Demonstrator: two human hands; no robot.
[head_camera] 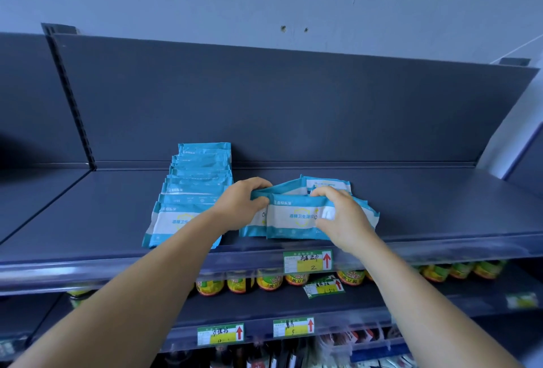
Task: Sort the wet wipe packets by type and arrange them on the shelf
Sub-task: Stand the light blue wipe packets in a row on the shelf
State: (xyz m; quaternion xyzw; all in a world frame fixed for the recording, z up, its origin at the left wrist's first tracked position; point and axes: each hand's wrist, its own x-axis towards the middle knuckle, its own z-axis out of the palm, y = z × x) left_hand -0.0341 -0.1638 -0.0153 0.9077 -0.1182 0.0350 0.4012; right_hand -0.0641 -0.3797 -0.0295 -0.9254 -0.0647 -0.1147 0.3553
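My left hand [241, 202] and right hand [343, 217] are bare, both forearms uncovered, with no sleeves, gloves, rings or watch showing.

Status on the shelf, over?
Both hands, left and right, grip loose packets. Sorted row stands left. Nothing in the way.

Shop: price tags [307, 261] on shelf [411, 209], jars [269, 279] below

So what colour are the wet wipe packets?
Light blue with a white band; head view, wet wipe packets.
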